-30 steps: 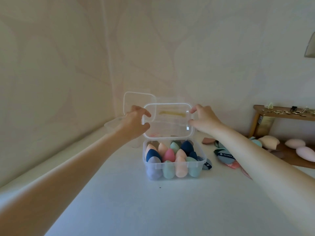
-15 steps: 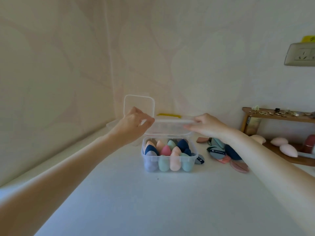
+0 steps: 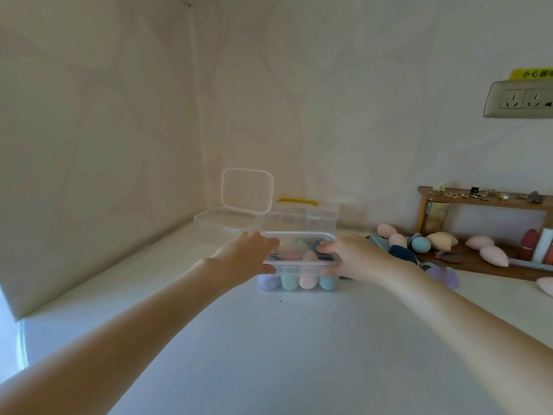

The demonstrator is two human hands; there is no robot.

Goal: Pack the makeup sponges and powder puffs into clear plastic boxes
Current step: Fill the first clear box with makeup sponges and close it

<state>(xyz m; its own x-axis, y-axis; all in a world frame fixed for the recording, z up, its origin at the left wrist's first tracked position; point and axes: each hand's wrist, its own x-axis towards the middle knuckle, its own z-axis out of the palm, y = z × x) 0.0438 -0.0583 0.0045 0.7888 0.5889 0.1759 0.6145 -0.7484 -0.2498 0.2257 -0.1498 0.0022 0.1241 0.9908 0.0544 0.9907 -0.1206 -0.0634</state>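
An open box (image 3: 227, 218) stands left of and behind the full box (image 3: 299, 275), its own clear cover tilted up against the wall. The left hand (image 3: 250, 259) grips the full box's left end: fingers curl over the lid (image 3: 299, 238), thumb under the rim. The full box sits on the white table (image 3: 284, 354), packed with upright sponges (image 3: 307, 278) in lilac, mint, peach and teal along its near wall, and the lid lies flat on top. Behind the full box stands a case (image 3: 308, 215) with a yellow handle. The right hand (image 3: 356, 259) grips the full box's right end, fingers laid together over the lid's edge; whether its thumb is under the rim I cannot tell. Right of the full box, loose puffs (image 3: 402, 253) and more sponges lie heaped on the table, near a wooden shelf (image 3: 478, 199). Above the shelf, a socket (image 3: 520, 98) is on the wall.
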